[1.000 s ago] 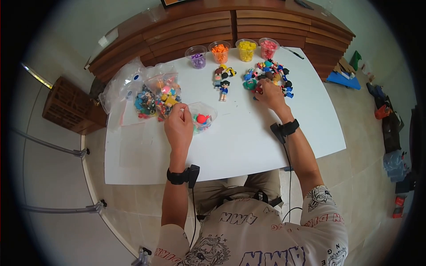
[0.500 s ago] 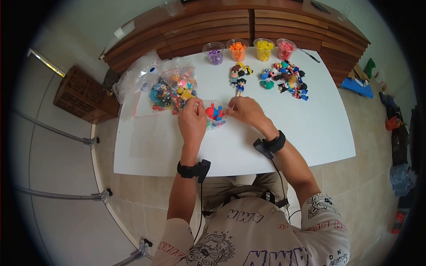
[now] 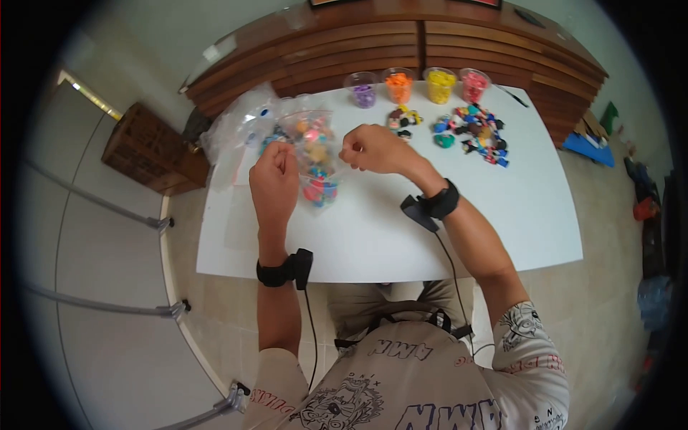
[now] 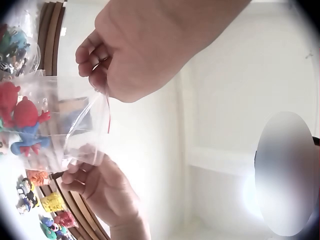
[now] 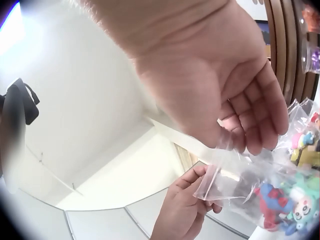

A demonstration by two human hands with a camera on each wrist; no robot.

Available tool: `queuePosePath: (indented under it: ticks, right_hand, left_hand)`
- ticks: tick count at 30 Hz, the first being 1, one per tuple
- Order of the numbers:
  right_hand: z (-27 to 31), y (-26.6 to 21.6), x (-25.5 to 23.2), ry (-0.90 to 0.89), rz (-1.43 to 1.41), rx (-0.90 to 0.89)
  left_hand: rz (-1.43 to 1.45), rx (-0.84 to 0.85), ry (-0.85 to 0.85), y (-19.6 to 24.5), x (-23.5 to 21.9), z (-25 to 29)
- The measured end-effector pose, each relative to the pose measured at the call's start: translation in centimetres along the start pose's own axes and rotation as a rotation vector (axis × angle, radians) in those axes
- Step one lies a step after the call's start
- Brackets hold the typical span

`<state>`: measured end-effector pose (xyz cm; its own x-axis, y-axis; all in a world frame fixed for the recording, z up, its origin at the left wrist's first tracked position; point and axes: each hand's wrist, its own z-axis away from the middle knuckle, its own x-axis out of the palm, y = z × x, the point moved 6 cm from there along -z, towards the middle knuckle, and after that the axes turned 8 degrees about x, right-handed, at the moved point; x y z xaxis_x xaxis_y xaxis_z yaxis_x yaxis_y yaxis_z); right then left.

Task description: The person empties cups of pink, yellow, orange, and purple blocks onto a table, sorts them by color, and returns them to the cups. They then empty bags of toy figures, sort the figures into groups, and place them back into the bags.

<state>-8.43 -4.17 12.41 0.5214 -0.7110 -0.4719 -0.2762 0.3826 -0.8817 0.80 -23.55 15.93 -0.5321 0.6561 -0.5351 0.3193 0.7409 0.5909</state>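
Between my hands hangs a clear zip bag point(image 3: 319, 188), lifted near the table's left-centre, its red-lined top edge showing in the left wrist view. My left hand point(image 3: 274, 178) pinches one upper corner. The opposite side of the mouth is pinched between the thumb and fingers of my right hand point(image 3: 381, 150). Inside the bag are small toy figures; a red-and-blue figure point(image 4: 29, 125) leans against the plastic in the left wrist view, and a mint-green figure with a face point(image 5: 302, 207) shows in the right wrist view.
Other bags of toys, one a filled clear bag point(image 3: 312, 129), lie behind on the white table point(image 3: 401, 236). A pile of figures point(image 3: 480, 132) sits at right, with a smaller group point(image 3: 403, 118) beside it. Cups of purple, orange, yellow and pink pieces point(image 3: 474, 87) line the back.
My right hand came from the figure pile over to the bag and now grips its edge. The red-and-blue figure sits in the bag, which both hands have raised off the table.
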Motion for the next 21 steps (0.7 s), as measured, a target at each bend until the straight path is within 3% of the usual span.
queuePosePath:
  ticks: [3, 5, 6, 7, 8, 9, 11, 13, 14, 18, 21]
  right_hand:
    - [0.7, 3.4, -1.0, 0.091, 0.229, -0.035]
    - [2.1, 6.0, -2.4, 0.129, -0.153, -0.012]
    - [2.0, 7.0, -4.1, 0.295, 0.028, -0.080]
    - [2.5, 9.6, -5.9, 0.395, 0.171, 0.087]
    - [4.3, 9.1, -7.4, 0.675, 0.533, -0.003]
    - [4.7, 10.6, -8.4, 0.679, 0.538, -0.006]
    - [5.1, 14.9, -9.9, 0.856, 0.947, 0.039]
    - [4.6, 18.6, -10.7, 0.784, 0.984, 0.012]
    - [4.4, 17.9, -10.7, 0.707, 1.020, -0.018]
    - [3.4, 17.3, -12.1, 0.719, 0.942, 0.049]
    - [0.3, 20.2, -11.7, 0.658, 1.160, 0.066]
  left_hand:
    - [0.000, 0.034, -0.074, 0.1, 3.8, 0.8]
    - [0.022, 0.028, -0.093, 0.2, 5.2, 1.2]
    - [0.001, 0.044, -0.102, 0.7, 5.8, 1.4]
    - [-0.025, 0.060, -0.112, 1.2, 6.3, 1.6]
    - [-0.021, 0.062, -0.115, 1.5, 6.7, 1.7]
    - [-0.058, 0.096, -0.132, 2.0, 7.1, 1.7]
    - [-0.096, 0.129, -0.149, 2.6, 7.8, 2.0]
    - [-0.103, 0.187, -0.125, 3.0, 8.4, 2.3]
    - [-0.102, 0.188, -0.120, 3.1, 8.5, 2.4]
    - [-0.279, 0.195, -0.149, 3.2, 9.5, 2.8]
    - [-0.365, 0.225, -0.150, 3.7, 9.8, 3.0]
